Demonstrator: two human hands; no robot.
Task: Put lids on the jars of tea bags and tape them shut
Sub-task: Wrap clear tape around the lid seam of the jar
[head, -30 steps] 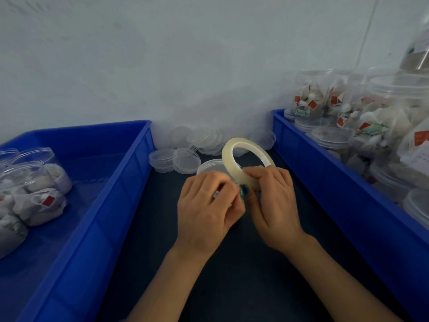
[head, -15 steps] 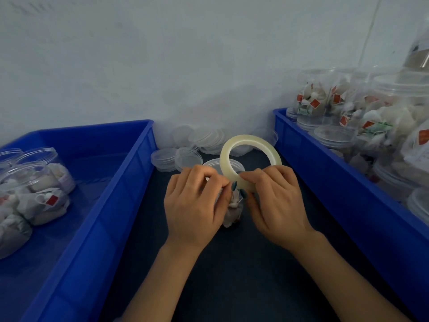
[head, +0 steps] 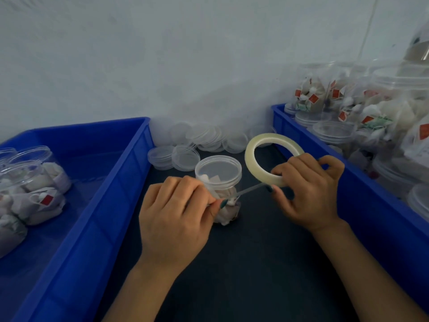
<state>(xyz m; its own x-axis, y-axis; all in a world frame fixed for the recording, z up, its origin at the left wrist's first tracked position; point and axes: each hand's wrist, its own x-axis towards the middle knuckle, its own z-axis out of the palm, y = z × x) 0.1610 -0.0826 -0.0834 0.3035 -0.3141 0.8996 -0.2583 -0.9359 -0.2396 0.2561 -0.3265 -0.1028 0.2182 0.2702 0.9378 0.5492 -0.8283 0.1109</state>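
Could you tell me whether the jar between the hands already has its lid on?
Yes: a clear lid sits on the jar.

1. A dark tabletop (head: 267, 263) carries everything.
2. A clear lidded jar (head: 219, 180) of tea bags stands upright on it, near the middle.
3. Left of the jar, a blue bin (head: 97, 205) rests on the tabletop.
4. Right of the jar sits a second blue bin (head: 371, 205).
5. Behind the jar, loose clear lids (head: 185, 156) lie scattered and stacked against the wall, between the two bins.
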